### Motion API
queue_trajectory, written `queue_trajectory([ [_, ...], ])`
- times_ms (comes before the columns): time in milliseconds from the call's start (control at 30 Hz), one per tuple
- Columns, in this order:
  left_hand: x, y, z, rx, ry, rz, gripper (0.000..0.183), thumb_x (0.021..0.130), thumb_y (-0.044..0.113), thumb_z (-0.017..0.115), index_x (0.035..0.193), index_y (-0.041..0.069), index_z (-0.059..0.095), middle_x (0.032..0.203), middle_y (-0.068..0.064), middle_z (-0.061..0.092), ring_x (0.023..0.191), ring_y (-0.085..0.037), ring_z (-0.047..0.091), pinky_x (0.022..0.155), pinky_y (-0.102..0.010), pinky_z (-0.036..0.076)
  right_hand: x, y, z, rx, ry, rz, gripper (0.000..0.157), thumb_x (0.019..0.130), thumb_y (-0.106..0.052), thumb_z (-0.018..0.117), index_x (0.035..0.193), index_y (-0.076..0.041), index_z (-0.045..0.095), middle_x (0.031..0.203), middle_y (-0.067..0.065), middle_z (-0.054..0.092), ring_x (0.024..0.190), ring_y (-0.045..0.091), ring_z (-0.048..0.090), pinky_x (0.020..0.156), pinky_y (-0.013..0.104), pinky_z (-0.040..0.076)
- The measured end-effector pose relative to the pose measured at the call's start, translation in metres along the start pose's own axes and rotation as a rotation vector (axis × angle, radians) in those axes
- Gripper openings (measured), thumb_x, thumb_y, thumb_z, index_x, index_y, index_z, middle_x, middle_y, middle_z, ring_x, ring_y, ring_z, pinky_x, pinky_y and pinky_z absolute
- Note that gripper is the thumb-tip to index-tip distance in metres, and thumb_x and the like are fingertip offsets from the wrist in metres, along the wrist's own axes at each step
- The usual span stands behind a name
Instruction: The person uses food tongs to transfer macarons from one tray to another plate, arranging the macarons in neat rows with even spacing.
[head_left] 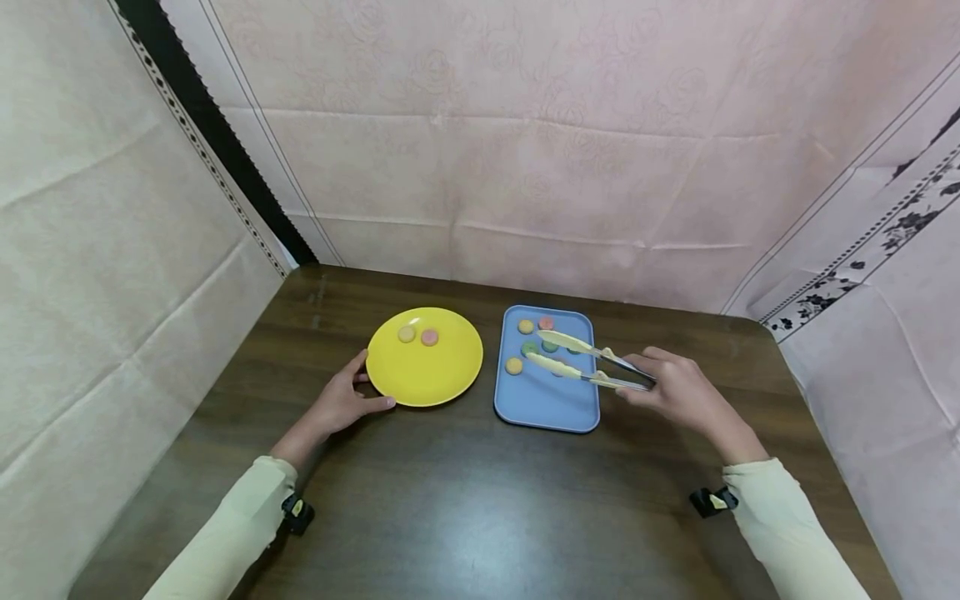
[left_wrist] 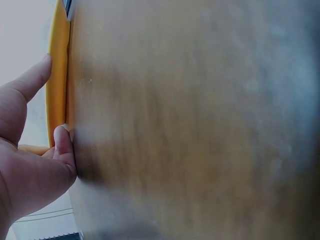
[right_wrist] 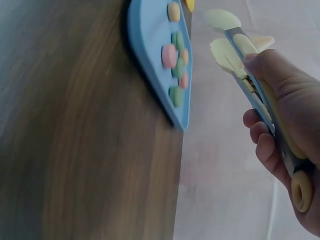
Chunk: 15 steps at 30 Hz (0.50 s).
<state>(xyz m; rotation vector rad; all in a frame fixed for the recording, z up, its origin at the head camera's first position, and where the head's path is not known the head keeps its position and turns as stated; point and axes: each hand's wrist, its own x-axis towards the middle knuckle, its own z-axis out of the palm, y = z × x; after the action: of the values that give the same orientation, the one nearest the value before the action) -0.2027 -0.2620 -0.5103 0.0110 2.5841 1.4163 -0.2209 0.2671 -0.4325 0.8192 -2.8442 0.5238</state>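
Observation:
My left hand [head_left: 343, 404] holds the lower left rim of a round yellow plate [head_left: 420, 375], thumb and fingers spread along its edge. On the plate lie a yellow macaron-like piece [head_left: 407, 333] and a pink one [head_left: 430, 337]. My right hand [head_left: 671, 390] grips kitchen tongs [right_wrist: 257, 95] with cream tips and metal arms. The tips stand apart above a blue rectangular tray [head_left: 540, 408], and nothing shows between them in the right wrist view. Several yellow, pink and green macaron-like pieces [right_wrist: 169, 55] lie on the tray, some partly hidden behind the tongs in the head view.
Plate and tray stand side by side on a dark brown wooden table [head_left: 450, 483], a narrow gap between them. Pale patterned cloth [head_left: 525, 183] hangs behind the table and along both sides. A small black device [head_left: 712, 502] sits at each wrist.

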Motion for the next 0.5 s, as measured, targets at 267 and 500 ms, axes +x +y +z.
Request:
queue_trajectory([
  [267, -0.001, -0.002, 0.0, 0.006, 0.009, -0.001, 0.111, 0.085, 0.03, 0.086, 0.164, 0.006, 0.012, 0.145, -0.025, 0.046, 0.126, -0.038, 0.053, 0.097, -0.048, 0.051, -0.024, 0.018, -0.002, -0.049, 0.008, 0.003, 0.047, 0.084, -0.027, 0.085, 0.118, 0.003, 0.073, 0.082, 0.004, 0.059, 0.063, 0.009, 0.044, 0.055, 0.026, 0.039],
  [500, 0.002, -0.003, 0.001, 0.015, 0.01, 0.017, 0.111, 0.085, 0.032, 0.086, 0.164, 0.005, 0.013, 0.147, -0.025, 0.045, 0.129, -0.038, 0.05, 0.1, -0.05, 0.049, -0.032, 0.025, 0.002, -0.033, -0.024, 0.038, 0.048, 0.085, -0.028, 0.085, 0.119, 0.003, 0.073, 0.08, 0.004, 0.056, 0.062, 0.009, 0.042, 0.053, 0.025, 0.037],
])
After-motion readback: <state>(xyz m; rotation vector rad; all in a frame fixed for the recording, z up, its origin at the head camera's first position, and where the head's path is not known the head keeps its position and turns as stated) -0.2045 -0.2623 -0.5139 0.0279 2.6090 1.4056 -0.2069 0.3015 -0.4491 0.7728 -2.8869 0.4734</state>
